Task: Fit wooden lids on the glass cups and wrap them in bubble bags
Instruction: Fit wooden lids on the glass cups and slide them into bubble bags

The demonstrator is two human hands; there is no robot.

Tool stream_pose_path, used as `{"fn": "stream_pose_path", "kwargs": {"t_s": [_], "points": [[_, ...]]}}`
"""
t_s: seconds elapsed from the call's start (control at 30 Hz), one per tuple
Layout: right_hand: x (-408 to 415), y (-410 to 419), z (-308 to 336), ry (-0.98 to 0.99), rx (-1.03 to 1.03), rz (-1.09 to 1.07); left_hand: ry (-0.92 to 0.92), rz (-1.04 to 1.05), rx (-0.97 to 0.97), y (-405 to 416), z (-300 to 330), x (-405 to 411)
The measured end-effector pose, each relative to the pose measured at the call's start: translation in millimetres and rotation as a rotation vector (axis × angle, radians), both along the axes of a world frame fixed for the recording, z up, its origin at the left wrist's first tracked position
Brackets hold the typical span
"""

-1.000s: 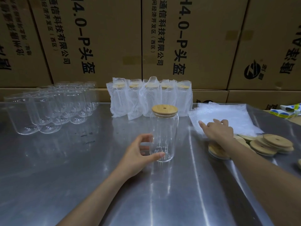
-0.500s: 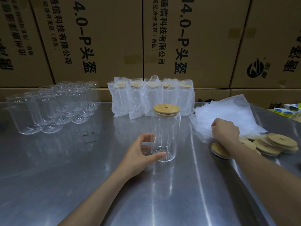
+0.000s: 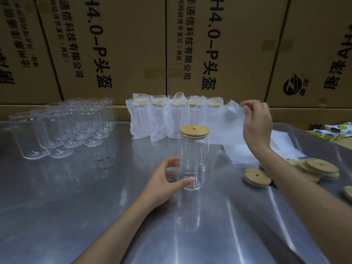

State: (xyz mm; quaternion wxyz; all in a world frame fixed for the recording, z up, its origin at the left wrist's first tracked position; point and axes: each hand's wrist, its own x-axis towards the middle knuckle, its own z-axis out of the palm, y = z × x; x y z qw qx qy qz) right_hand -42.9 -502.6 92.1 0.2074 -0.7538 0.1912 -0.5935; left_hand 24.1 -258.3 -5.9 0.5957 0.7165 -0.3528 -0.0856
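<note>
While curled round the lidded glass cup (image 3: 193, 161), left fingers (image 3: 172, 161); right fingers (image 3: 249, 109) pinching a raised bubble bag (image 3: 224, 126).

Left hand (image 3: 165, 180) curls low with thumb extended; right hand (image 3: 256, 123) is raised, fingertips pinched.

table (image 3: 76, 216): glossy metal | cup (image 3: 193, 161): clear glass | lid (image 3: 194, 129): matt wood

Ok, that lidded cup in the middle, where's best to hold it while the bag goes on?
Probably low on the cup's straight wall, from its left side, where the left hand already curls round the base. The cup stands upright, and a low grip leaves the lid and top clear for the bubble bag in the right hand.
</note>
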Motion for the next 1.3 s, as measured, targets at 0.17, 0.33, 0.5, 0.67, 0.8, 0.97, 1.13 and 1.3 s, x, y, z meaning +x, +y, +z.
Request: {"fn": "stream_pose_path", "kwargs": {"t_s": [0.17, 0.33, 0.5, 0.67, 0.8, 0.97, 1.13, 1.3], "points": [[2, 57, 37, -0.218, -0.177, 0.110, 0.032, 0.119, -0.136, 1, 14, -3], [5, 112, 45, -0.259, -0.412, 0.214, -0.204, 0.380, -0.299, 12, 27, 2], [11, 146, 22, -0.156, -0.643, 0.346, -0.561, 0.607, -0.340, 23, 35, 14], [11, 156, -4, -0.088, -0.677, 0.402, -0.722, 0.663, -0.185, 30, 32, 24], [4, 146, -20, -0.031, -0.536, 0.366, -0.618, 0.697, -0.086, 35, 29, 28], [-10, 121, -41, 0.113, -0.300, 0.351, -0.367, 0.816, 0.093, 43, 22, 35], [-20, 106, -58, 0.281, -0.203, 0.378, -0.390, 0.604, 0.478, 33, 13, 30], [-26, 103, -58, 0.255, 0.003, 0.442, -0.389, 0.477, 0.736, 27, 7, 31]]}}
